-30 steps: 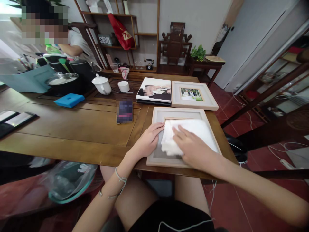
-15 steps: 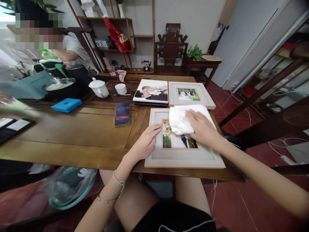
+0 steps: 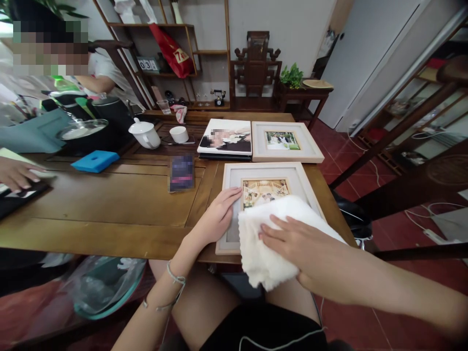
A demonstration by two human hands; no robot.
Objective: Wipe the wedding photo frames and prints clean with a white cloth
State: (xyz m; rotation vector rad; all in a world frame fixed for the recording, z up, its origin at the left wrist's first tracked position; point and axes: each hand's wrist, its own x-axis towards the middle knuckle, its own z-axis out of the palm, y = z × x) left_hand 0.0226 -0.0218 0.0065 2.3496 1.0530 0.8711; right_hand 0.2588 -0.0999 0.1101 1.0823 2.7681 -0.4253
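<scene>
A light wooden picture frame (image 3: 300, 184) lies flat at the table's near edge, around a wedding photo (image 3: 265, 188). Fingers stretched out, my left hand (image 3: 216, 217) rests on the frame's left side. My right hand (image 3: 290, 239) holds a folded white cloth (image 3: 252, 253) over the frame's lower right. The cloth hides the photo's lower part and droops past the frame's near edge. Behind lie a second picture frame (image 3: 317, 151) and a stack topped by a white-edged photo panel (image 3: 234, 148).
A dark blurred packet (image 3: 182, 173), a blue sponge block (image 3: 95, 161), a lidded white cup (image 3: 145, 134) and a small white bowl (image 3: 179, 134) are on the wooden table (image 3: 139, 195). At far left another person's hand (image 3: 16, 173) touches a dark frame. Below is a lined bin (image 3: 106, 287).
My right hand has drawn the cloth down toward me, uncovering the photo's upper part. My left hand stays on the frame. The other person's hand has shifted slightly.
</scene>
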